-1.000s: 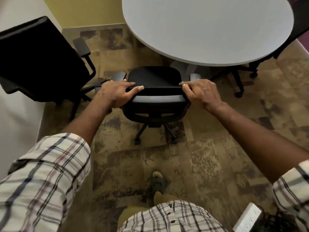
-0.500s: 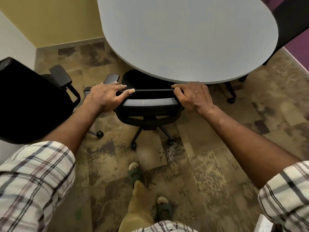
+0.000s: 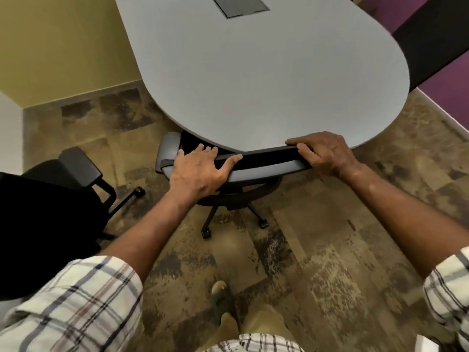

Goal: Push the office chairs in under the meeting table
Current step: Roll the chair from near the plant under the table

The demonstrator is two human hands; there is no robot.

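A: Start with the biggest thing. Your grey counter (image 3: 266, 80) now fills the upper view, and a second ago its rounded end sat well ahead of the chair.

B: So the chair has gone in?

A: Most of the way. The office chair (image 3: 261, 171) you are pushing has rolled forward until its seat is hidden under the counter's rounded end; only the top of the backrest, one grey armrest on the left and the wheeled base behind show. The backrest top sits just at the counter edge.

B: And my grip?

A: Your left hand (image 3: 200, 171) lies over the left part of the backrest top, fingers (image 3: 203, 149) curled over the far side, thumb along the rail. Your right hand (image 3: 327, 153) is wrapped over the right end, fingers closed on it. Both are holding the chair.

B: Then this one is nearly done?

A: I judge so; a small further push, if any, then let go. A second chair (image 3: 50, 212) stands pulled out to your left, well apart from the counter, and looks next.

B: The room?

A: Mottled brown carpet (image 3: 317, 262), yellow wall (image 3: 63, 41) ahead left, purple wall (image 3: 451, 80) to the right with a dark chair back (image 3: 431, 44) against it. A grey hatch (image 3: 239, 5) is set in the counter's middle.
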